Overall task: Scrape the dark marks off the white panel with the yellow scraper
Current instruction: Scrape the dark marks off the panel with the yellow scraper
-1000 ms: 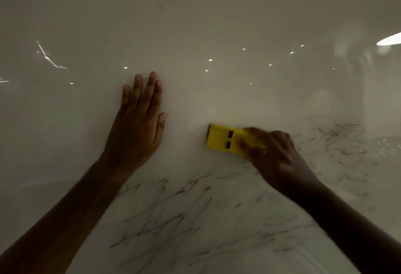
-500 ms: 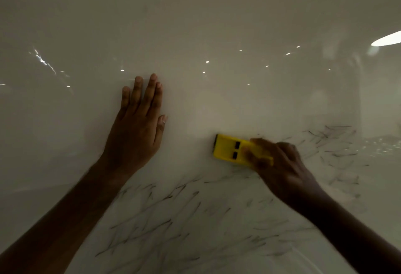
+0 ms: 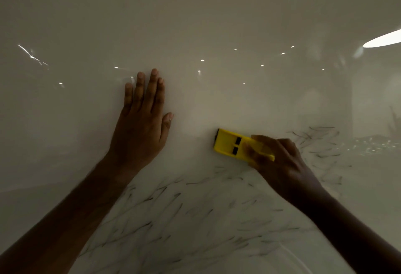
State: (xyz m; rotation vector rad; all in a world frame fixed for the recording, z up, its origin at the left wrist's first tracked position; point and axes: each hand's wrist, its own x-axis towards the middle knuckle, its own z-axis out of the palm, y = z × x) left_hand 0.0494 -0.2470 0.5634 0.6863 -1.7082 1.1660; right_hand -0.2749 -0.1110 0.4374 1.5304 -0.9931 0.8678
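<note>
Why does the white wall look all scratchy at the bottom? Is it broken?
Not visibly broken. Thin dark marks streak the lower white panel, below and right of the yellow scraper in the right hand. The upper part looks clean.

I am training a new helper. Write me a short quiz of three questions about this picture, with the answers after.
1. True or false: the left hand lies flat on the white panel, fingers together.
2. Which hand holds the yellow scraper?
   A. left
   B. right
   C. both
3. Fill in: most of the dark marks lie ____ the scraper in the picture.

Key:
1. true
2. B, the right hand
3. below
</note>
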